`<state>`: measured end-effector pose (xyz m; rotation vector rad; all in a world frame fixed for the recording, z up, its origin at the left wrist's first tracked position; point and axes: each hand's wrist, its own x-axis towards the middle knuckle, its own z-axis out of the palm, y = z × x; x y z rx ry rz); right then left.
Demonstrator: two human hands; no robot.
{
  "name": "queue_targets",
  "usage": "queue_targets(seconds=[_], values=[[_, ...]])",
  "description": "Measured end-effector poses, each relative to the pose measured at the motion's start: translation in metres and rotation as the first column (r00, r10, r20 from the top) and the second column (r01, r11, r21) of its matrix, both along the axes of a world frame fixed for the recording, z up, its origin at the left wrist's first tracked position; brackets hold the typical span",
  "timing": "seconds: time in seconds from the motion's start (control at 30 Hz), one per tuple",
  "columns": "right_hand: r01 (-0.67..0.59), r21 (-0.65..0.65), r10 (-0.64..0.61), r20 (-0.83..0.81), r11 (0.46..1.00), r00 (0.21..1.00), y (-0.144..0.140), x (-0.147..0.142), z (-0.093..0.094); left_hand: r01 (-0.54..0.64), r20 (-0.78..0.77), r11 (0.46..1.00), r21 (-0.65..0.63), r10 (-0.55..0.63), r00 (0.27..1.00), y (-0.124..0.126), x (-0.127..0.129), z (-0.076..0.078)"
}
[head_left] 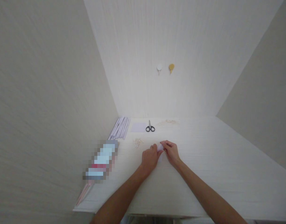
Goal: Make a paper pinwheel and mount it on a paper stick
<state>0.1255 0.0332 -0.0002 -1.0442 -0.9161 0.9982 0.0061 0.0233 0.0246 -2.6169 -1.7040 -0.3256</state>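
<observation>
A small pale lilac piece of paper (160,147) is held between my two hands, a little above or on the white table; its lower part hangs behind my left thumb. My left hand (149,158) is closed round the paper's left side, thumb in front. The fingers of my right hand (171,151) pinch its right edge. Just left of the hands lies a small heap of thin, pale brownish bits (138,142), too small to name. Beyond them, black-handled scissors (150,127) lie with their blades pointing to the wall, beside a flat lilac sheet (138,127).
Several rolled paper sticks (120,128) are piled against the left wall. Nearer along that wall is a blurred-out bluish object (102,160), with pinkish strips (84,194) below it. Thin tan strands (169,122) lie at the back. Two hooks (171,67) are on the back wall.
</observation>
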Motion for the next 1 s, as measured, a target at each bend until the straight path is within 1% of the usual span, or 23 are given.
queue_targets(seconds=[0.27, 0.53, 0.77, 0.9, 1.0], values=[[0.003, -0.004, -0.003, -0.005, 1.000, 1.000, -0.0004, 0.0005, 0.0010, -0.009, -0.015, 1.000, -0.004, 0.009, 1.000, 0.0008, 0.0007, -0.0022], [0.015, 0.007, -0.015, -0.010, 1.000, 1.000, -0.0007, 0.0006, 0.0009, -0.013, -0.032, 0.999, -0.043, 0.012, 0.999, -0.0018, 0.0013, 0.0025], [0.028, 0.017, -0.028, 0.001, 0.999, 1.000, 0.0012, 0.0033, 0.0002, -0.011, -0.031, 0.999, -0.041, 0.010, 0.999, -0.0020, 0.0025, 0.0015], [0.041, 0.014, -0.041, -0.011, 0.999, 0.999, 0.0020, 0.0053, 0.0012, -0.009, 0.034, 0.999, -0.043, 0.010, 0.999, -0.0019, 0.0006, 0.0000], [0.087, 0.002, -0.086, -0.052, 0.996, 0.995, 0.0038, 0.0086, 0.0018, -0.004, 0.164, 0.996, -0.084, 0.018, 0.986, 0.0010, -0.0054, -0.0013]])
